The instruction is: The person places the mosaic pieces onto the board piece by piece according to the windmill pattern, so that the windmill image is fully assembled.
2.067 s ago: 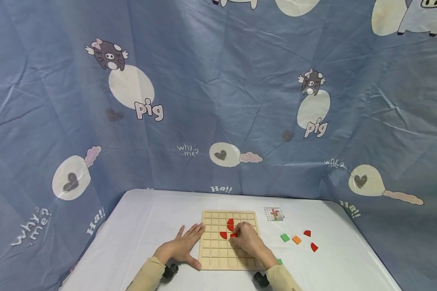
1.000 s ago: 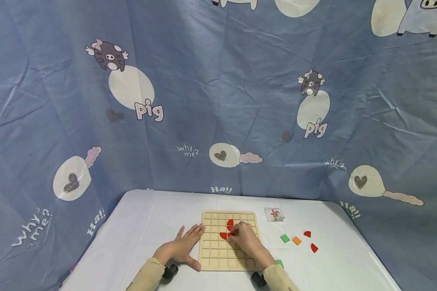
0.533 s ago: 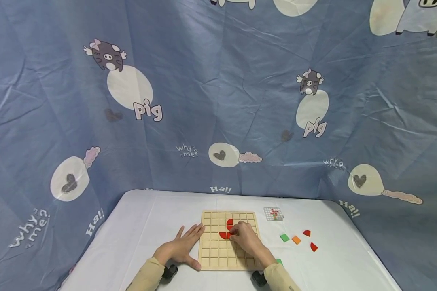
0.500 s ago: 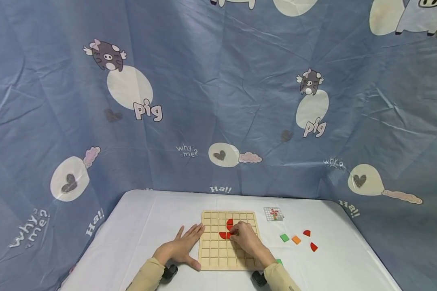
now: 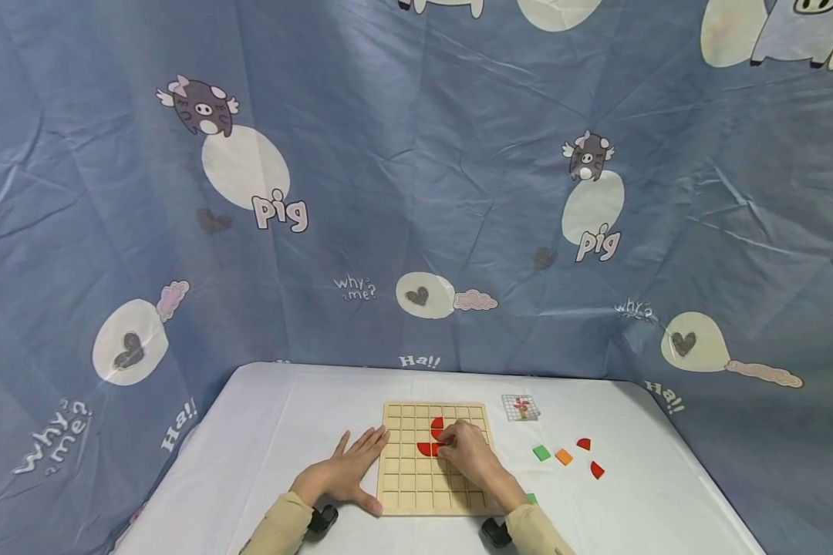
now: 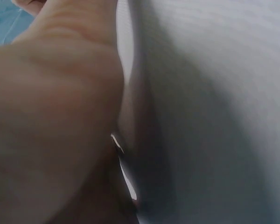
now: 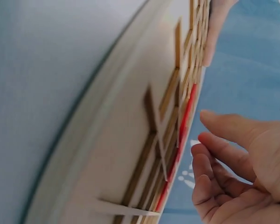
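My left hand (image 5: pixel 343 474) lies flat with fingers spread, fingertips and thumb at the left edge of a wooden grid board (image 5: pixel 399 486). In the left wrist view, the hand (image 6: pixel 56 102) fills the left side, close over white cloth. Over the board's middle, my right hand (image 5: pixel 470 451) has its fingers loosely bent, right by several red quarter-circle pieces (image 5: pixel 425 449) lying in the grid cells. The right wrist view shows thumb and fingertips (image 7: pixel 206 116) with nothing between them, near a red strip of pieces (image 7: pixel 184 121). The hand hides part of the grid.
Right of the board lie two loose red quarter-circle pieces (image 5: pixel 597 469), a green square (image 5: pixel 541 453) and an orange square (image 5: pixel 564 457). Another green piece (image 5: pixel 531 499) is partly covered by the right forearm. A gridded picture card (image 5: pixel 521 408) lies behind them on the white cloth (image 5: pixel 639 501).
The red piece under my right fingertips has shifted left, now beside the neighbouring red piece in its row. The left hand stays at the board's edge.
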Demonstrator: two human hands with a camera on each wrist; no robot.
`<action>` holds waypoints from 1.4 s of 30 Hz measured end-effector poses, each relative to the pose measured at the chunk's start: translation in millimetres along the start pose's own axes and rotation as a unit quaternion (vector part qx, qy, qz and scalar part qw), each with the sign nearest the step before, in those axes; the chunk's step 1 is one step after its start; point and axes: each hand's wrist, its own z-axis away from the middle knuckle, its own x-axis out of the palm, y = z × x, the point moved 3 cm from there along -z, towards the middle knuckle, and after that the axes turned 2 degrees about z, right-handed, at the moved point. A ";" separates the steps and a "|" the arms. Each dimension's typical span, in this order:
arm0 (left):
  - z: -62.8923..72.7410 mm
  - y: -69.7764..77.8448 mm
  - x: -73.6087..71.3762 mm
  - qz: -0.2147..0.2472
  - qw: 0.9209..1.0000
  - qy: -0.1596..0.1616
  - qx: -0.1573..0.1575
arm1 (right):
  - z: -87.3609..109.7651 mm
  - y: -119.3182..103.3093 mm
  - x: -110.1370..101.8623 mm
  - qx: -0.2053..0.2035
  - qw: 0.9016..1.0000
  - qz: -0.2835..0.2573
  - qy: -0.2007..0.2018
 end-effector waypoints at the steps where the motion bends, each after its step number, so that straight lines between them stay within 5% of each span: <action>1: 0.2 0.2 -0.3 0.000 1.000 0.000 0.000 | 0.4 -0.8 -1.6 -0.002 1.000 -0.001 0.005; 24: 1.3 2.3 -1.2 0.000 1.000 -0.003 0.003 | 32.8 13.5 -35.4 0.060 0.997 -0.032 0.022; 32: 1.8 0.9 -1.3 0.005 1.000 -0.005 0.004 | 46.0 32.1 -54.1 0.097 0.994 -0.043 0.022; 42: 2.4 0.3 -1.3 0.006 1.000 -0.001 0.004 | 61.3 73.7 -98.6 0.159 0.984 -0.026 0.075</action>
